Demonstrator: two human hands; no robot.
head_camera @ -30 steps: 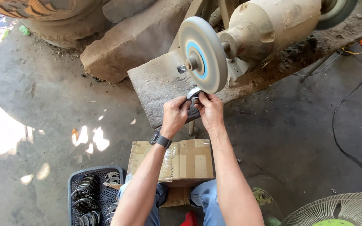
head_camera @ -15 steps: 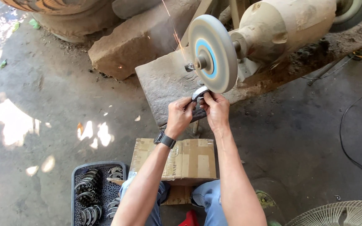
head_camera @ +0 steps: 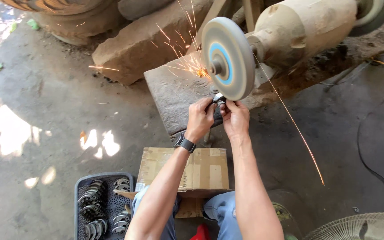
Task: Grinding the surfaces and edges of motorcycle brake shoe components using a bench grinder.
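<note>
A small curved metal piece with a shiny silver edge (head_camera: pixel 218 98) is pressed up against the lower rim of the round grey grinding wheel with a blue centre ring (head_camera: pixel 228 58), throwing orange sparks.

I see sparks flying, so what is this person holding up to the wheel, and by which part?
Both hands, left hand and right hand, pinch a small curved metal piece by its lower sides; its top meets the grinding wheel.

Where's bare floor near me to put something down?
Bare concrete lies to your left, between the stone slab and the parts basket, and to your right past the cardboard box. Around the grinding wheel, both hands crowd it.
</note>
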